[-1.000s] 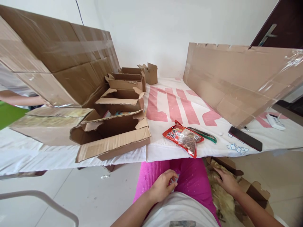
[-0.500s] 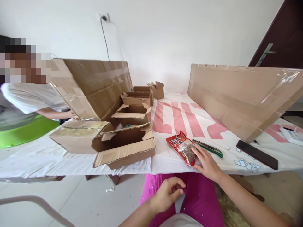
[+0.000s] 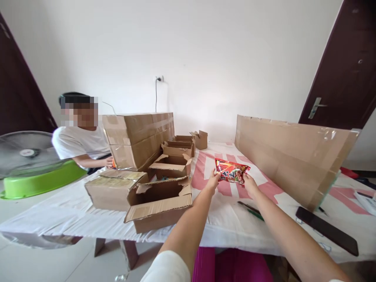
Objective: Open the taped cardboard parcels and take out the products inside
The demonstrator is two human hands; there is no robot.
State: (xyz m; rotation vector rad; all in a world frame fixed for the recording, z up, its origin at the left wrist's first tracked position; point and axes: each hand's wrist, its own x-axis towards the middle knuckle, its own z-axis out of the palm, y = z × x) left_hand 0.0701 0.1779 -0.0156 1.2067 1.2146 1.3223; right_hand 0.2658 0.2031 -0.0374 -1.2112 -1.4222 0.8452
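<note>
A red printed food packet [image 3: 232,172] is held up above the table, its printed front towards me. My left hand [image 3: 215,178] pinches its left end, and my right hand [image 3: 247,182] grips its right end. Below the right forearm lies a green-handled utility knife [image 3: 252,211], partly hidden by that arm. Left of my hands stands an open cardboard box [image 3: 164,209], the nearest in a row of several open boxes. A bit of something blue shows in the second box [image 3: 172,168].
Stacked cartons [image 3: 138,141] stand behind the row of boxes, and a closed carton [image 3: 116,188] sits at left. A cardboard panel [image 3: 293,156] stands at right near a black phone [image 3: 326,231]. Another person [image 3: 82,145] sits at left beside a fan [image 3: 28,152].
The packet has been lifted off the table and turned to show another face. My left hand has come up from my lap to its left end. My view has tilted upward.
</note>
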